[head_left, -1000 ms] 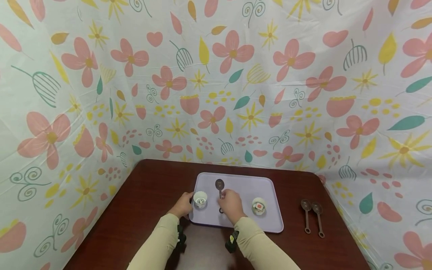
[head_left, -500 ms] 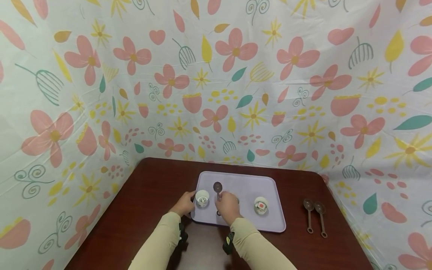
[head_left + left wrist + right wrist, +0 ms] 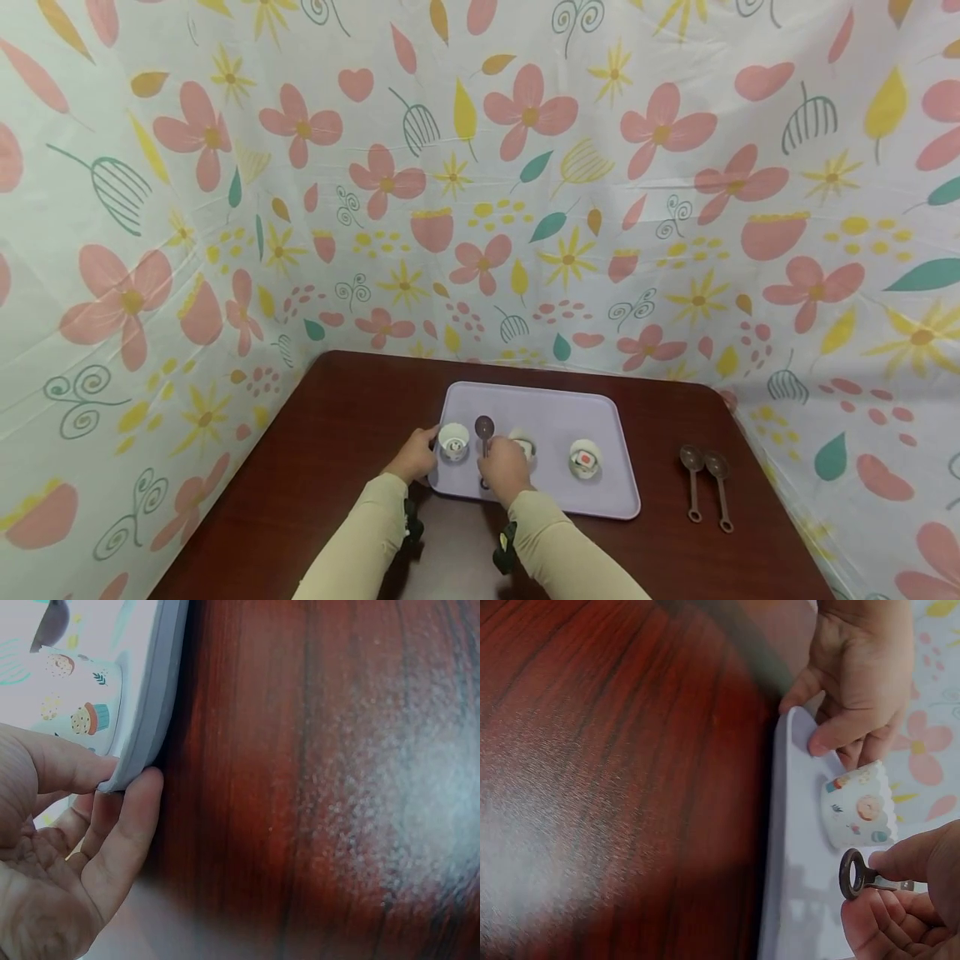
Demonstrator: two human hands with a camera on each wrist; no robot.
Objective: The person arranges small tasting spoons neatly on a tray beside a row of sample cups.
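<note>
**Left hand (image 3: 412, 457) grips tray (image 3: 557, 418), right hand (image 3: 507, 468) pinches spoon (image 3: 484, 427)**

At lower centre, the left hand's thumb and fingers clamp the tray's lower-left corner, just beside the left cup (image 3: 453, 443). Next is the spoon over the tray, its handle in the right hand's grip. The middle cup (image 3: 523, 442) shows partly behind that hand; the right cup (image 3: 585, 459) stands farther right. Two brown spoons (image 3: 692, 458) lie at lower right.

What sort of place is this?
Maybe a little indoor corner set up for playing or practising. A flowery sheet surrounds the table like walls, and the table holds just a tray with small cups and a few spoons.
</note>
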